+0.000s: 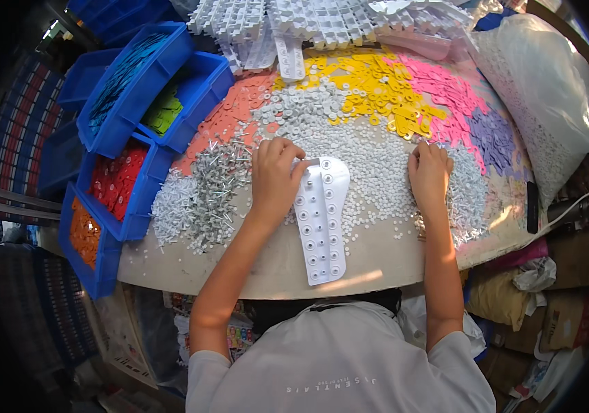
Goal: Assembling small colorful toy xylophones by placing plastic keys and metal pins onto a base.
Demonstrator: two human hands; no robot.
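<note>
A long white plastic holder (338, 182) with two rows of round seats lies lengthwise on the table in front of me. Small round pieces with dark centres sit in many of its seats. My left hand (277, 177) is at its upper left edge, fingers curled and thumb tip against the holder's top corner; anything pinched there is hidden. Over to the right, my right hand (430, 175) reaches down into the loose small white pieces (380, 165). Its fingers are bent together at the pile, and what they grip is too small to make out.
Silver pin-like parts (215, 182) lie left of my left hand. Coral (236, 103), yellow (377, 82), pink (442, 89) and purple pieces (490, 138) spread along the back. Blue bins (112, 224) stand left; a clear bag (549, 89) stands right. White racks (336, 20) pile behind.
</note>
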